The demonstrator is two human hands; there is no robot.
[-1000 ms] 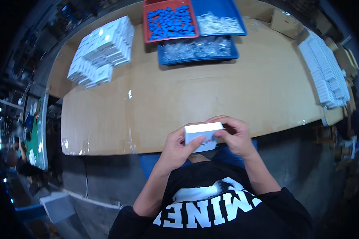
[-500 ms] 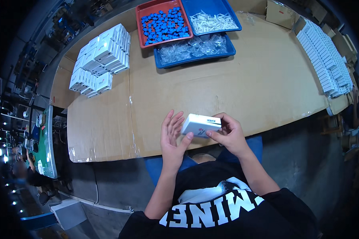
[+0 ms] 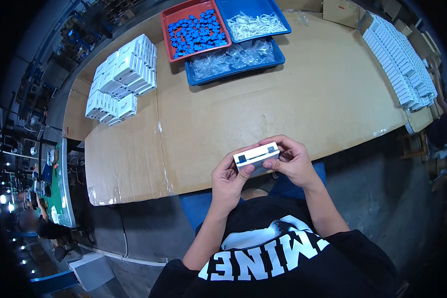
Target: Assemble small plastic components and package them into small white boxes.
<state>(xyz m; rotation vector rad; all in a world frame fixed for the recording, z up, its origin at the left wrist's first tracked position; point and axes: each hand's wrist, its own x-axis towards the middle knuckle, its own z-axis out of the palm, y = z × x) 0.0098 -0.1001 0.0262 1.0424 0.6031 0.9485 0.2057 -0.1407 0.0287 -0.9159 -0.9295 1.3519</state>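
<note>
A small white box (image 3: 257, 155) is held between both my hands, just above the near edge of the cardboard-covered table (image 3: 223, 129). One narrow side faces up, with a dark slot along it and a dark square near each end. My left hand (image 3: 228, 180) closes on the box's left end, thumb against the near face. My right hand (image 3: 295, 161) grips the right end, its thumb on the near face and fingers behind. The box's far face and underside are hidden.
Stacked white boxes (image 3: 126, 69) stand at the far left. At the back are a red tray (image 3: 168, 37) of blue pieces, a blue tray (image 3: 285, 25) of white pieces and a blue tray (image 3: 196, 81) of clear plastic. Rows of white boxes (image 3: 400, 64) line the right. Another person (image 3: 44, 221) sits far left.
The box has turned so its slotted narrow side faces up. My left hand has closed from spread fingers onto the box's left end; the right keeps its grip.
</note>
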